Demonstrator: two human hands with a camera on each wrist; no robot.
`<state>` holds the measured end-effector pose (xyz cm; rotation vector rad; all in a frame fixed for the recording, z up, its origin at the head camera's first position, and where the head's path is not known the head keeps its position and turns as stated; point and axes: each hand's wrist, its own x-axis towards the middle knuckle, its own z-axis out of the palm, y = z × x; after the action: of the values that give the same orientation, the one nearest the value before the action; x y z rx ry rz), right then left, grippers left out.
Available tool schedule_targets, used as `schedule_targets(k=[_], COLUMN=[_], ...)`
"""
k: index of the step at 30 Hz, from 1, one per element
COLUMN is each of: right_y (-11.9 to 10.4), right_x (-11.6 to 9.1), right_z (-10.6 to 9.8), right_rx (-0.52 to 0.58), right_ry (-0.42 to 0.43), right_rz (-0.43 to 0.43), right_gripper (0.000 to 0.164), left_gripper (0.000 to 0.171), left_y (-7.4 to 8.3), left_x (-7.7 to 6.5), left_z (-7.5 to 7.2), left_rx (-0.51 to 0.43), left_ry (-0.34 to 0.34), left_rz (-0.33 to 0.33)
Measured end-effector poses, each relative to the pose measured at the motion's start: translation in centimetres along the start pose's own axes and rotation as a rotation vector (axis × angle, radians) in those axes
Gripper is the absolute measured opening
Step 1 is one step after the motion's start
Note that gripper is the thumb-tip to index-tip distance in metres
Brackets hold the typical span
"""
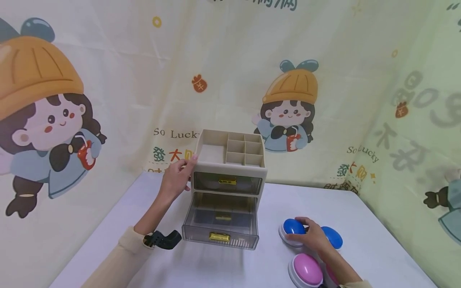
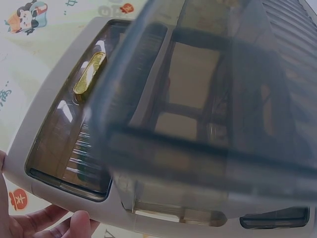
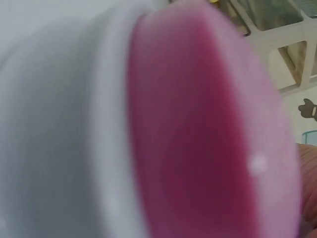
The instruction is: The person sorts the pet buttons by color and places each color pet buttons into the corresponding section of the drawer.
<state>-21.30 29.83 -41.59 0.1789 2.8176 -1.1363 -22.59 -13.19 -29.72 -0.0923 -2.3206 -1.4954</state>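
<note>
Up close, a pink button [image 1: 307,269] is seen on the white table [image 1: 270,264]. Just beyond, a blue button [image 1: 293,226] is pinched between thumb and fingers of the right hand [image 1: 317,237]; a second blue button [image 1: 333,237] is partly hidden behind it. A smoky drawer [image 1: 198,234] is slid out from the beige organizer [image 1: 230,170], its side touched by the left hand [image 1: 175,180], fingers loosely spread. Behind, a cartoon-printed backdrop [image 1: 234,52] is hung.

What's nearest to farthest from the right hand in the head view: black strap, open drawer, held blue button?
1. Held blue button: in the right hand.
2. Open drawer: to its left.
3. Black strap: farther left, past the drawer.
</note>
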Motion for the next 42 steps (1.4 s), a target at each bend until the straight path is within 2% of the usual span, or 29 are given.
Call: schedule_targets(k=[5, 7, 11, 14, 20, 27, 40, 42], right_y=[-0.2, -0.4, -0.8, -0.9, -1.1, -2.1, -5.8, -6.2], right_x=[-0.5, -0.6, -0.9, -1.1, -1.3, -2.1, -6.2, -6.6], right_z=[-0.6, -1.0, -1.4, -1.5, -1.4, -1.6, -2.4, -2.4], right_rx=[0.076, 0.163, 0.404, 0.492, 0.46, 0.518, 0.529, 0.53], right_ry=[-0.012, -0.043, -0.125, -0.151, -0.143, -0.171, -0.316, -0.318], right_rz=[-0.021, -0.016, 0.034, 0.06, 0.053, 0.02, -0.116, -0.126], right_gripper=[0.091, 0.085, 0.076, 0.074, 0.074, 0.072, 0.07, 0.069], left_gripper=[0.06, 0.06, 0.06, 0.06, 0.06, 0.06, 0.061, 0.061], left_y=[-0.1, -0.2, -0.2, -0.2, -0.2, -0.3, -0.2, -0.2], left_x=[0.0, 0.0, 0.1, 0.1, 0.1, 0.2, 0.1, 0.1], left_z=[0.1, 0.1, 0.2, 0.2, 0.2, 0.2, 0.2, 0.2], left_rx=[-0.001, -0.002, -0.004, 0.0, 0.0, 0.0, 0.006, 0.008], left_ry=[0.001, 0.001, 0.004, 0.006, 0.001, 0.002, 0.001, 0.002], left_rz=[-0.003, -0.004, -0.005, -0.003, -0.007, 0.0, 0.0, 0.0])
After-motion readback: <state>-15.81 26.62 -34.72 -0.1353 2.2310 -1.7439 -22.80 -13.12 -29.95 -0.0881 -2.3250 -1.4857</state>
